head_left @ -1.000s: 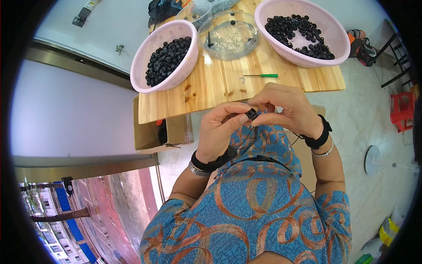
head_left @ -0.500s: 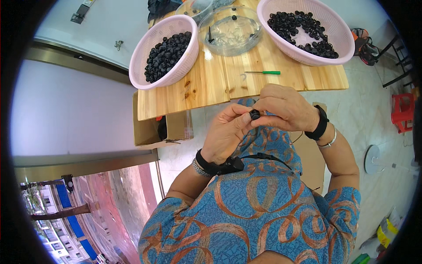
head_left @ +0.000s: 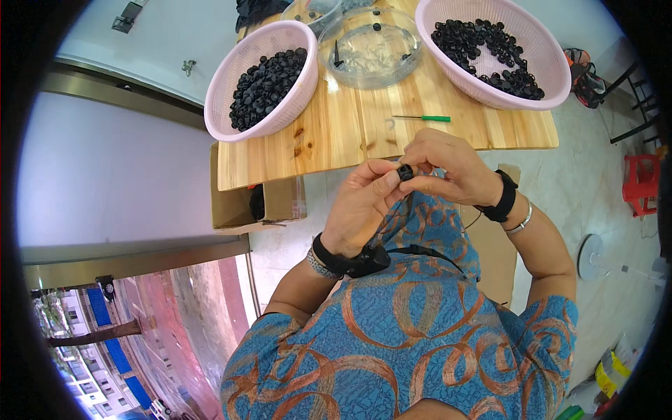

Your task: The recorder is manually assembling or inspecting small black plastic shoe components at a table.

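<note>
The left hand (head_left: pixel 355 210) pinches a small black part (head_left: pixel 405 172) between thumb and fingers, at the wooden table's (head_left: pixel 336 140) near side; the right hand (head_left: pixel 456 169) adjoins it, fingers curled, whether gripping cannot be told. Beyond lies a green-handled screwdriver (head_left: pixel 435 119).

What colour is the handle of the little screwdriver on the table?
The screwdriver handle is green; it shows best in the head view.
</note>
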Action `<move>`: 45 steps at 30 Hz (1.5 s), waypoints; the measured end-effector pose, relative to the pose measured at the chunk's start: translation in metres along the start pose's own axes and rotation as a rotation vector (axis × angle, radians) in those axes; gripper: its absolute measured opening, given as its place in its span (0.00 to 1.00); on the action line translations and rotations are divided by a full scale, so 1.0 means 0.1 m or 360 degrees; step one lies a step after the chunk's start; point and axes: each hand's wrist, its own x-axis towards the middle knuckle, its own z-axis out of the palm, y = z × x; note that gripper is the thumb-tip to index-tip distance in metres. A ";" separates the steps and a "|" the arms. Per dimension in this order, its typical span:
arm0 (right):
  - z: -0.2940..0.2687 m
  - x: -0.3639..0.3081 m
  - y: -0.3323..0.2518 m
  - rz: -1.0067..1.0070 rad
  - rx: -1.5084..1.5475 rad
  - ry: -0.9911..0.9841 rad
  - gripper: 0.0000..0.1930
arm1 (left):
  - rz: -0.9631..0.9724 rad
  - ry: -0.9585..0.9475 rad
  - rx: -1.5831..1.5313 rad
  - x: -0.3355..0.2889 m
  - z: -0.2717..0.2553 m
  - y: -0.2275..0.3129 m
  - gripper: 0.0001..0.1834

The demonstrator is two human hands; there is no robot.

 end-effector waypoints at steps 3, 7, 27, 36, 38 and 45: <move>-0.06 0.04 -0.12 0.0087 -0.0037 -0.0032 0.11 | 0.0034 -0.0043 -0.0014 -0.01 0.06 0.03 0.08; 0.03 0.05 -0.21 0.0094 -0.0197 0.0312 0.12 | 0.0195 0.0047 0.0032 0.02 0.13 0.06 0.11; 0.31 0.02 -0.31 0.0135 -0.0165 0.0674 0.09 | 0.0385 0.0178 0.0386 -0.01 0.22 0.12 0.13; 0.29 -0.05 -0.32 0.0083 -0.0320 0.0592 0.09 | 0.0601 0.0023 0.1293 -0.04 0.14 0.24 0.12; 0.30 -0.06 -0.33 0.0113 -0.0284 0.0566 0.08 | 0.0544 0.0024 0.1181 -0.05 0.14 0.24 0.12; 0.32 -0.12 -0.30 0.0308 0.0407 0.0670 0.09 | 0.0314 0.0045 0.0430 -0.03 0.13 0.17 0.13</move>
